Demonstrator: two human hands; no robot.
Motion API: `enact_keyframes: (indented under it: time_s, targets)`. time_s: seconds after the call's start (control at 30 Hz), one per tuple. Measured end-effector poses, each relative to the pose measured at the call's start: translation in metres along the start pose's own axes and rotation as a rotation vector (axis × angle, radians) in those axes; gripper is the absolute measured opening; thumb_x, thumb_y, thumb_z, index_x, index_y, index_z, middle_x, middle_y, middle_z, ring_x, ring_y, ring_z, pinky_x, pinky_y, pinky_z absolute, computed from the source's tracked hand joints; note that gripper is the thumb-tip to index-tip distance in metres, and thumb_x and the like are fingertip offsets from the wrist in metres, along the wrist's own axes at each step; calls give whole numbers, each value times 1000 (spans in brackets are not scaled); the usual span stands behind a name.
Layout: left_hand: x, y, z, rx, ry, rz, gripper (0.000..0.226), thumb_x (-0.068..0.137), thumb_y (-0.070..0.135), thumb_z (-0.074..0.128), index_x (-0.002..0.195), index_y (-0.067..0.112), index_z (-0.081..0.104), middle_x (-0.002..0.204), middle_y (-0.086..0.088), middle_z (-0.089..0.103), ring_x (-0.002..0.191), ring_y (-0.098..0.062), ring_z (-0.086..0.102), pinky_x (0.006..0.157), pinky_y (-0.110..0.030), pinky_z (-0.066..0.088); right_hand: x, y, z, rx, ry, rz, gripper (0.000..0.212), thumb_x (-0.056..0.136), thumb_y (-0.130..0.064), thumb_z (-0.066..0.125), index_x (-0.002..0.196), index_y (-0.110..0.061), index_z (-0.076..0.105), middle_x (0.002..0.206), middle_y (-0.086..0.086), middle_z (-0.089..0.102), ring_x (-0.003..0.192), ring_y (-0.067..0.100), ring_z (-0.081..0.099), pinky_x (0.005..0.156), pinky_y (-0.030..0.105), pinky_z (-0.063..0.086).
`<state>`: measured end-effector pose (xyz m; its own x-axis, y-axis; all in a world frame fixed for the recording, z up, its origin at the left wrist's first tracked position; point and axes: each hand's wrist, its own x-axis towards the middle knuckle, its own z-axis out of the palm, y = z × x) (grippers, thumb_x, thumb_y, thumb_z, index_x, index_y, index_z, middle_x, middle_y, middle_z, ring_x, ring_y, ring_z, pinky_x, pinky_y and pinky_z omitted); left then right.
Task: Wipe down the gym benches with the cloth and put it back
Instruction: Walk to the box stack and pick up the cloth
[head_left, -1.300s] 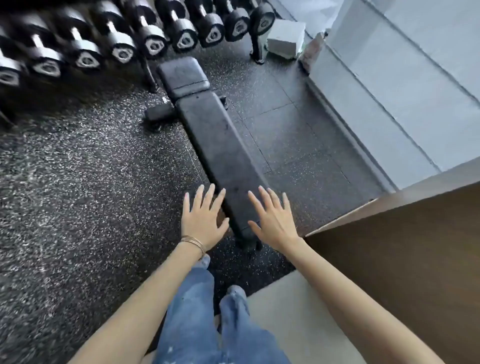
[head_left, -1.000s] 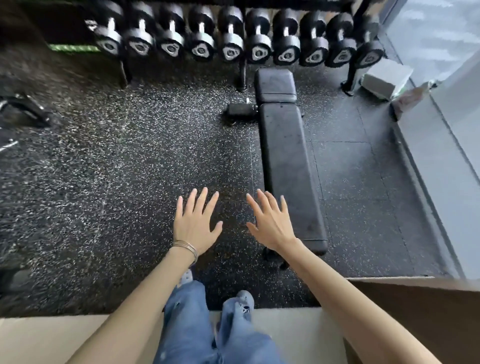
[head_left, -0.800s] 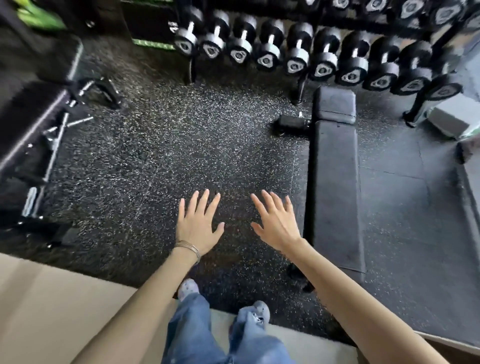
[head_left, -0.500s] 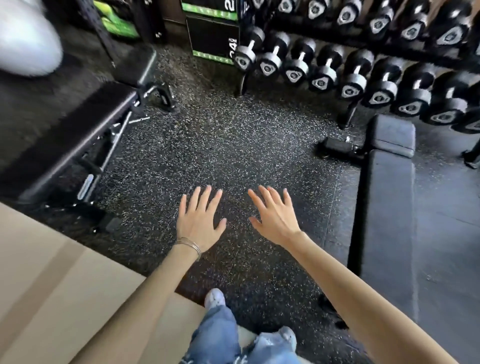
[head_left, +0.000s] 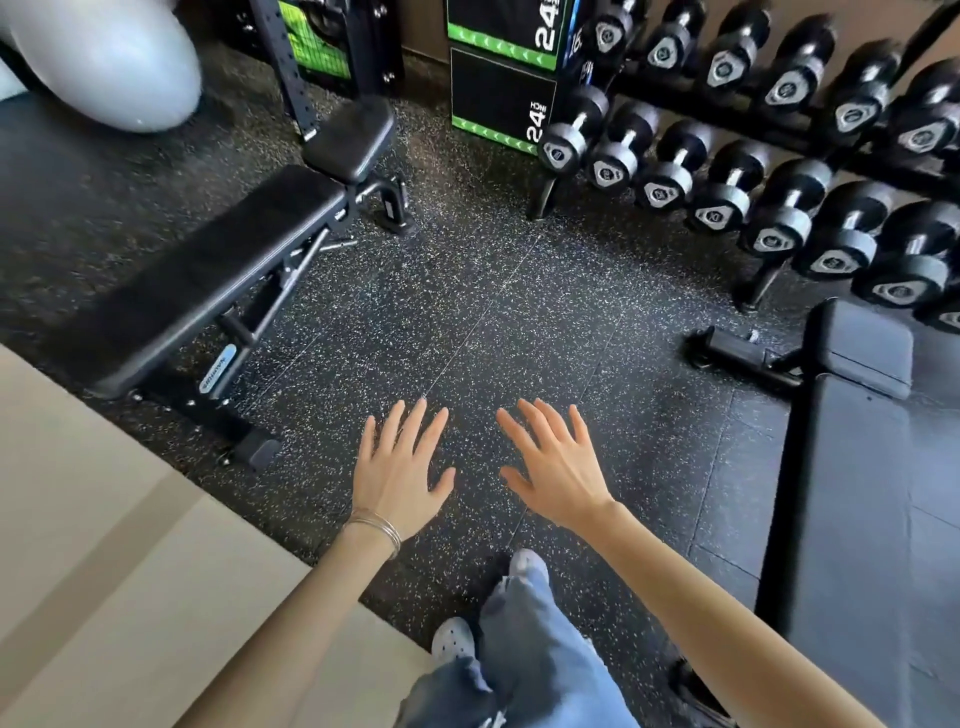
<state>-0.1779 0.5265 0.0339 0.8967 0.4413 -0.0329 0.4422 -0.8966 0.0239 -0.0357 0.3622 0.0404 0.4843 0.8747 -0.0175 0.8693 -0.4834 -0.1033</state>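
My left hand (head_left: 402, 470) and my right hand (head_left: 558, 467) are stretched out palm-down over the speckled rubber floor, fingers spread, both holding nothing. One black padded gym bench (head_left: 208, 270) stands to the left, lying diagonally with its small seat pad toward the back. A second black bench (head_left: 862, 493) runs along the right edge, its head pad toward the dumbbell rack. No cloth is in view. Both hands hover between the two benches, touching neither.
A rack of black dumbbells (head_left: 769, 171) fills the back right. A black-and-green plyo box (head_left: 501, 73) and a black rack upright (head_left: 283, 62) stand at the back. A pale exercise ball (head_left: 109, 62) sits top left. A beige floor strip (head_left: 104, 545) lies bottom left.
My view has swung left: the right bench slid from the centre to the right edge and the left bench, plyo box and ball came into sight. My hands kept their spread pose.
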Motion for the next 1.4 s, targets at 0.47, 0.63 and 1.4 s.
enact_keyframes:
  time_s: [0.47,0.63,1.4]
  targets:
    - [204,-10,-16,-16,0,5,70,87,56,39,148,28,22,154,-4,28,143,-27,23,115,-51,17,180,100,-22,5,-1,-37,69,88,-49,54,146,-23,26,149,9,34,139,27,28,113,57,18]
    - [290,-9,-33,-8,2,-26,70,89,58,31,150,30,11,158,-2,18,146,-25,14,117,-49,10,256,154,-47,-18,-6,-71,67,90,-49,50,146,-23,25,150,9,32,140,27,25,113,56,14]
    - [675,-167,-70,18,-20,97,70,90,58,31,150,29,10,159,-1,12,147,-24,6,118,-50,8,639,232,-69,-52,52,53,65,89,-51,49,144,-23,29,149,9,32,139,26,26,112,57,15]
